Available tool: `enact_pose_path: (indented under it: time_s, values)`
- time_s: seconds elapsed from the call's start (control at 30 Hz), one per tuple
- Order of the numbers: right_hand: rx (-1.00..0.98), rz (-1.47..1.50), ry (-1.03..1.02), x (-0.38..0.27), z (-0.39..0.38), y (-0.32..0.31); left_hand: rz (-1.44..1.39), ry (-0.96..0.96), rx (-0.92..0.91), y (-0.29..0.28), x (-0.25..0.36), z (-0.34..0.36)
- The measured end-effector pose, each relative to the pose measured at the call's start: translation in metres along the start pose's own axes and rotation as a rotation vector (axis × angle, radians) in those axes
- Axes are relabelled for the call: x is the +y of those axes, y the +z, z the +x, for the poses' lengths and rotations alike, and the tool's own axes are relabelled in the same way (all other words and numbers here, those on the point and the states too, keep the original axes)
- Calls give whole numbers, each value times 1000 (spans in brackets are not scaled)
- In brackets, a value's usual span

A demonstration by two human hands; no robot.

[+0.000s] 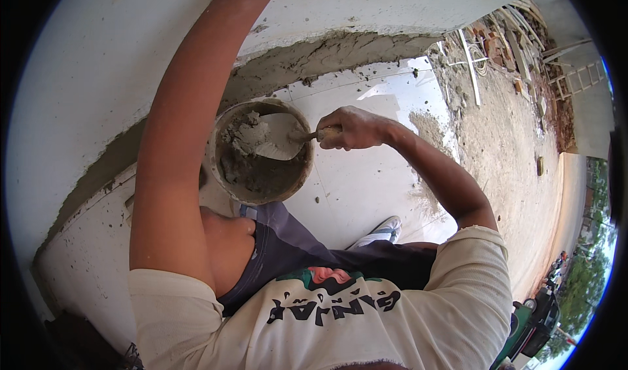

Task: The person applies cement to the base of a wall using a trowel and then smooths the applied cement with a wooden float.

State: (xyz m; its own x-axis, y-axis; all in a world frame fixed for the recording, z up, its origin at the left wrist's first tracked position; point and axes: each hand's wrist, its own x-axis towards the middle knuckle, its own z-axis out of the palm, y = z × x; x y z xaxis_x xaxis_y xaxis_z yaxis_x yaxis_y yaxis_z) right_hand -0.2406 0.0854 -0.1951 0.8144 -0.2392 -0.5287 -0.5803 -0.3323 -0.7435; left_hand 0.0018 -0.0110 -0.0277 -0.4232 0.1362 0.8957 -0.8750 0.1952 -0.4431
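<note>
My right hand [354,128] is closed around the wooden handle of a trowel [280,140]. The trowel's flat blade reaches over the rim of a round bucket [302,185] and lies across the inside, with a lump of wet grey mortar [248,134] at its far end. More mortar lines the bottom and walls of the bucket. My left arm stretches up along the white wall [98,62], and the hand itself is cut off by the top edge of the view.
A strip of rough grey mortar [320,56] runs along the wall's foot. Crumbs dot the pale tiled floor [347,187]. To the right lie rubble and wood scraps [507,43], a ladder [579,81] and dusty ground. My shoe [383,231] is near the bucket; parked vehicles [533,321] stand farther off.
</note>
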Motion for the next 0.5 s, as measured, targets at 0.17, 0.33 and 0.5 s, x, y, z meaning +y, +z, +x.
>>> enact_pose_path:
  time_s: [0.17,0.33,0.5]
  values:
    - [263,366,35,75,-35,-9,-804,-770,58,-10,50,23]
    - [649,495,139,153,-58,10,72,33,-53,9,13,1]
    - [1026,880,137,213,-55,14,120,34,-189,5,5,-3]
